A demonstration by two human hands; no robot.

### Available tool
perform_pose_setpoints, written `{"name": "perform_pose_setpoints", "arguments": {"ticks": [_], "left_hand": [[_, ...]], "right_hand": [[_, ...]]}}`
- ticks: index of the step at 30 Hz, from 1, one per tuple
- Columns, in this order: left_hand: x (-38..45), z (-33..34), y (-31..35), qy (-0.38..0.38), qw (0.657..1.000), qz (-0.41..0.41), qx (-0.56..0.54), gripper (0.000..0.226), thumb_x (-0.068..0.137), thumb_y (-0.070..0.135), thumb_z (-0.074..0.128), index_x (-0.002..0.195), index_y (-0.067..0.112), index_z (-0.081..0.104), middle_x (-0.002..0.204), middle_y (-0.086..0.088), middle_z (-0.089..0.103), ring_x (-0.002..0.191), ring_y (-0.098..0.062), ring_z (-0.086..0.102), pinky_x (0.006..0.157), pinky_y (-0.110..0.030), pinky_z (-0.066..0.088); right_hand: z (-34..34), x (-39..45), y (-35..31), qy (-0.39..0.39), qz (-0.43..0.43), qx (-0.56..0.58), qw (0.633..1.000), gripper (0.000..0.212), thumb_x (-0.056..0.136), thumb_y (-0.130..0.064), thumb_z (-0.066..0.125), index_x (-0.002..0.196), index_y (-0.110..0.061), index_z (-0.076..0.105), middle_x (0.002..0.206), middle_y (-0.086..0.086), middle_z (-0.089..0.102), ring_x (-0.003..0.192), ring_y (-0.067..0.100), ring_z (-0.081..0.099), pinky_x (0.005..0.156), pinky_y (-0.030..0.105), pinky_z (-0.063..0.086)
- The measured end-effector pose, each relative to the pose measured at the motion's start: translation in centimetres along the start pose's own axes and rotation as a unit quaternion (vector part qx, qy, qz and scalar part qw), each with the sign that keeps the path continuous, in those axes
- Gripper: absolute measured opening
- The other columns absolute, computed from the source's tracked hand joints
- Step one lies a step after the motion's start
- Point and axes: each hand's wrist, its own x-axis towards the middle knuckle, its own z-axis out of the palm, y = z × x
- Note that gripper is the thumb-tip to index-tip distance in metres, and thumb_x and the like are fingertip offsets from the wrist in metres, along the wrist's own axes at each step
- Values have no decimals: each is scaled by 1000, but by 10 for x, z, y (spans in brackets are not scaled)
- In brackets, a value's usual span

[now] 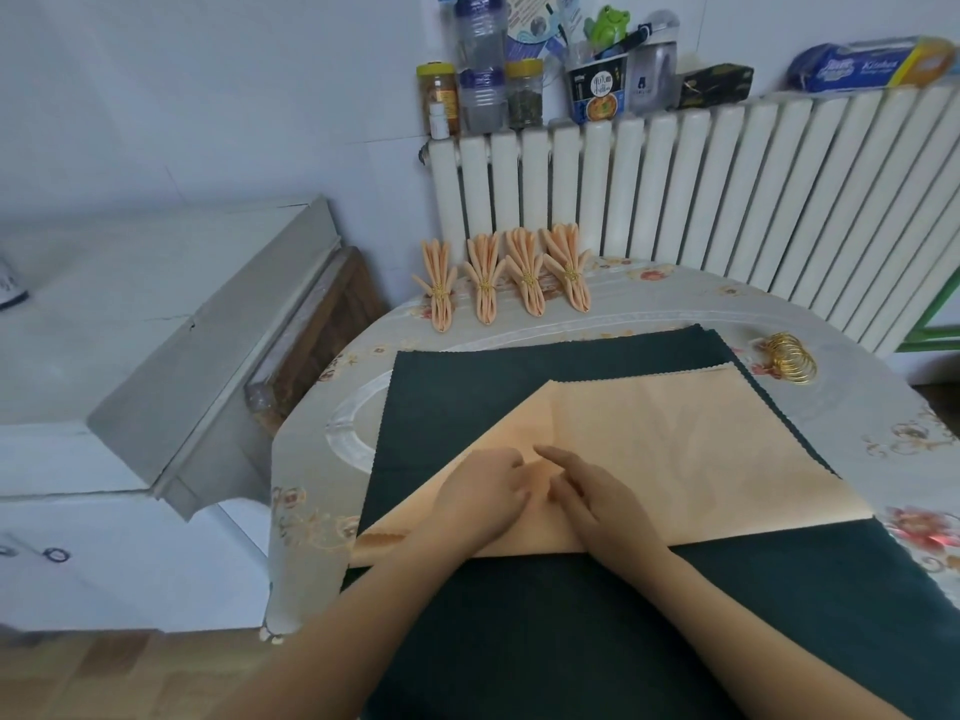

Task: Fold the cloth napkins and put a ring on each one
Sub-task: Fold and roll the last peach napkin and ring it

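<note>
1. Head view is taken looking down over a round table [675,298] with a floral cover, on which a dark green cloth [519,387] is spread, and on that a peach napkin [675,449] is laid.
2. The peach napkin is seen lying near the middle of the green cloth, folded over so that a straight folded edge runs along the near side and a slanted edge rises at the left; a scalloped edge shows at the far right.
3. The left hand [478,498] is laid on the napkin close to the near fold, with its fingers bent against the cloth; whether a pinch of fabric is held under them cannot be told.
4. The right hand [592,493] is rested flat just beside it, fingers straight and pressed onto the cloth, nothing being gripped.
5. Four finished peach napkins [506,278] are stood in a row at the far edge of the table, each gathered into pleats and held by a gold ring.
6. A cluster of spare gold rings [789,358] is left at the far right, just beyond the corner of the green cloth and well apart from both hands.
7. The folding step is judged to be in hand: a crease near the middle of the napkin appears to be being set, and no ring has yet been fitted to this one.
8. For the next move, further folds or pleats would likely be needed, the cloth being kept flat and the edges kept aligned; only then would a ring be fetched from the right and slid over the gathered end.
</note>
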Motion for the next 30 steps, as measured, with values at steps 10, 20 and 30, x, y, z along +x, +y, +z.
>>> {"name": "perform_pose_setpoints", "arguments": {"ticks": [10, 20, 30], "left_hand": [[-10, 9, -31, 149, 989, -15, -4, 27, 93, 25, 47, 113, 25, 66, 122, 4, 61, 116, -14, 52, 100, -34, 39], [-22, 29, -44, -13, 994, -13, 109, 58, 101, 38, 23, 152, 25, 0, 160, 1, -8, 146, -14, -6, 117, -38, -2], [-25, 32, -44, -68, 986, -10, 154, 58, 101, 39, 15, 151, 24, -10, 158, 2, -17, 144, -14, -18, 117, -41, -13]], "right_hand": [[-6, 7, -4, -14, 59, -30, 998, 12, 84, -30, 64, 77, -22, 59, 73, -11, 59, 68, 4, 53, 60, 12, 37], [-7, 2, 2, -42, 26, -38, 998, 25, 73, -16, 66, 61, -21, 44, 65, -6, 52, 62, 6, 45, 56, 15, 36], [-9, -16, 4, -31, 2, -263, 964, 23, 85, -44, 48, 101, -30, 54, 117, -7, 38, 108, 13, 36, 92, 26, 29]]}}
